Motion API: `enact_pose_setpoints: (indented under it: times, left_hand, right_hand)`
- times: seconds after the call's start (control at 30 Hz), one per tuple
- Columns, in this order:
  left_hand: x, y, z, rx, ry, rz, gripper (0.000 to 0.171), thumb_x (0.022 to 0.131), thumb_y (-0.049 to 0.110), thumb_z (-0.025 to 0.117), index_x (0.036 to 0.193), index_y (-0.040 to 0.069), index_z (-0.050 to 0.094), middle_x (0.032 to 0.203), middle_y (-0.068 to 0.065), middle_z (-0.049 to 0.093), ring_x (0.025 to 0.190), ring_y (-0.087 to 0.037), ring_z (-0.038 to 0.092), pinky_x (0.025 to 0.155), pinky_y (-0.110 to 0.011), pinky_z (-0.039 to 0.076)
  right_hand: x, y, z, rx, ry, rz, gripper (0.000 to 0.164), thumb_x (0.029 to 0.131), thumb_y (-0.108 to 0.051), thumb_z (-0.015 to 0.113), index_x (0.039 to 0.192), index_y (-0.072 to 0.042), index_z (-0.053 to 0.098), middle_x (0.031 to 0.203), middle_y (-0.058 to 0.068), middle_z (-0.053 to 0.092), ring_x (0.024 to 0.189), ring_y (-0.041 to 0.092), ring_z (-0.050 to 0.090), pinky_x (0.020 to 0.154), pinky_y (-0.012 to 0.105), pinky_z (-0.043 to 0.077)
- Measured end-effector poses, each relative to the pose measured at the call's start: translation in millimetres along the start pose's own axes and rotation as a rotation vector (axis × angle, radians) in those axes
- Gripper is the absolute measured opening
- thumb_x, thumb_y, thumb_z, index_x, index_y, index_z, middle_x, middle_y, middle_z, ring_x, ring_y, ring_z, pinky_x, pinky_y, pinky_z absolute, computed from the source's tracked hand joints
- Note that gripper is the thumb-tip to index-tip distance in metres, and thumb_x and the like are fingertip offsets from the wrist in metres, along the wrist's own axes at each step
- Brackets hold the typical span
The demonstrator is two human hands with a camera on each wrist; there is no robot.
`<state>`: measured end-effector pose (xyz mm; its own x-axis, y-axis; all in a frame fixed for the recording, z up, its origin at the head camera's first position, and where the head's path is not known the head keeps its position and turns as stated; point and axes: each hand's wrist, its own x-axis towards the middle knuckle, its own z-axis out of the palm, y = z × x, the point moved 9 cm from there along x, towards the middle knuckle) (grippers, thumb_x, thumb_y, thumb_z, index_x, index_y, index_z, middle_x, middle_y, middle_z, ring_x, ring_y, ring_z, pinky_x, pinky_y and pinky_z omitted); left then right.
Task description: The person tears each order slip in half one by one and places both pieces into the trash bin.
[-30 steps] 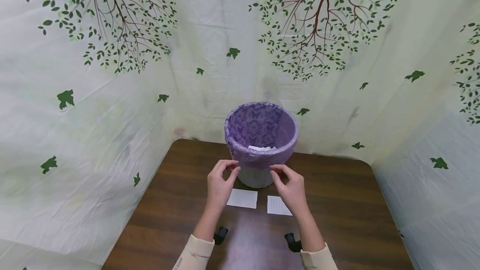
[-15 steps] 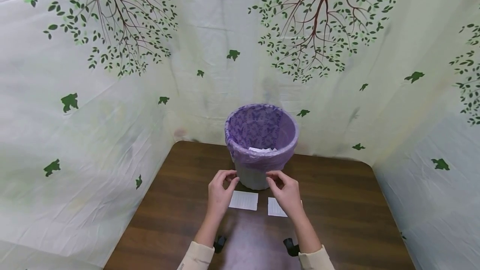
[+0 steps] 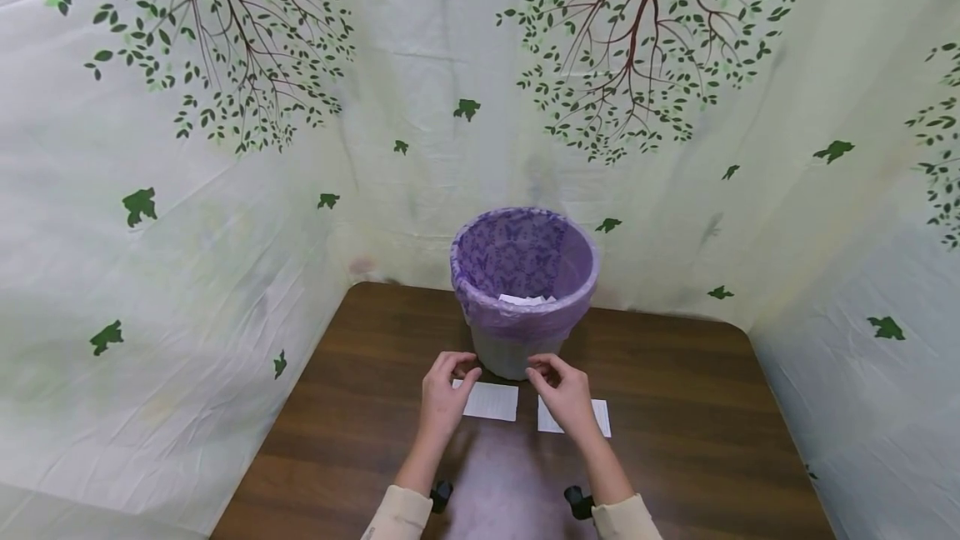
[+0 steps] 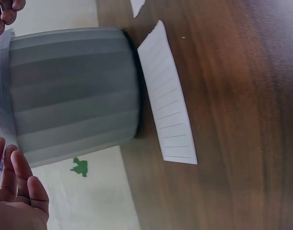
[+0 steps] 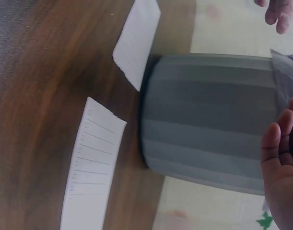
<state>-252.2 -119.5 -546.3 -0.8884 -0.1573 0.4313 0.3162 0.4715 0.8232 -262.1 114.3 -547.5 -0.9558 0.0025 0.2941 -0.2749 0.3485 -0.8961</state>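
Two lined pieces of paper lie flat on the table: the left piece (image 3: 491, 402) (image 4: 168, 103) and the right piece (image 3: 602, 418) (image 5: 91, 163). Their facing edges look ragged, with a strip of table between them. My left hand (image 3: 444, 398) (image 4: 21, 201) hovers over the left piece, fingers loosely bent and nothing in them. Over the right piece is my right hand (image 3: 564, 397) (image 5: 283, 167), also holding nothing and partly covering that paper in the head view. Just beyond stands a grey bin (image 3: 502, 352) with a purple liner (image 3: 517, 323); white paper scraps (image 3: 525, 301) show inside.
The brown wooden table (image 3: 697, 407) has rounded far corners. A pale cloth (image 3: 405, 215) printed with trees and leaves surrounds it at the back and sides. Dark wrist mounts (image 3: 579, 502) sit at both cuffs.
Both hands have come down and back from near the bin's liner toward the papers, and the right hand has moved inward. More of the right paper shows. The bin has not moved.
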Motion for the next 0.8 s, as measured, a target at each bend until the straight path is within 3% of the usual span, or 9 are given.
enact_pose_setpoints:
  times: [0.23, 0.5, 0.8]
  left_hand:
    - [-2.5, -12.0, 9.9, 0.016, -0.021, -0.022, 0.020, 0.088, 0.003, 0.083, 0.107, 0.007, 0.079, 0.097, -0.012, 0.074, 0.079, -0.025, 0.065, 0.072, -0.029, 0.052]
    - [-8.2, -30.5, 22.7, 0.024, -0.055, -0.082, 0.022, 0.089, 0.004, 0.083, 0.110, 0.002, 0.078, 0.097, -0.010, 0.074, 0.079, -0.019, 0.065, 0.073, -0.042, 0.056]
    - [-11.8, -40.8, 27.0, 0.012, -0.062, -0.089, 0.021, 0.089, 0.003, 0.082, 0.109, 0.000, 0.077, 0.097, -0.016, 0.074, 0.079, -0.028, 0.065, 0.070, -0.033, 0.054]
  right_hand:
    - [-2, 16, 8, -0.003, -0.024, 0.046, 0.017, 0.092, -0.009, 0.079, 0.108, -0.003, 0.078, 0.079, 0.002, 0.071, 0.068, 0.002, 0.056, 0.064, 0.019, 0.047]
    - [-6, 37, 20, -0.039, -0.050, 0.062, 0.019, 0.093, -0.010, 0.078, 0.109, 0.001, 0.077, 0.079, 0.004, 0.072, 0.069, 0.000, 0.057, 0.065, 0.018, 0.048]
    - [-5, 48, 31, -0.033, -0.085, 0.086, 0.020, 0.093, -0.012, 0.078, 0.109, 0.000, 0.077, 0.080, 0.005, 0.075, 0.070, 0.002, 0.061, 0.067, 0.019, 0.050]
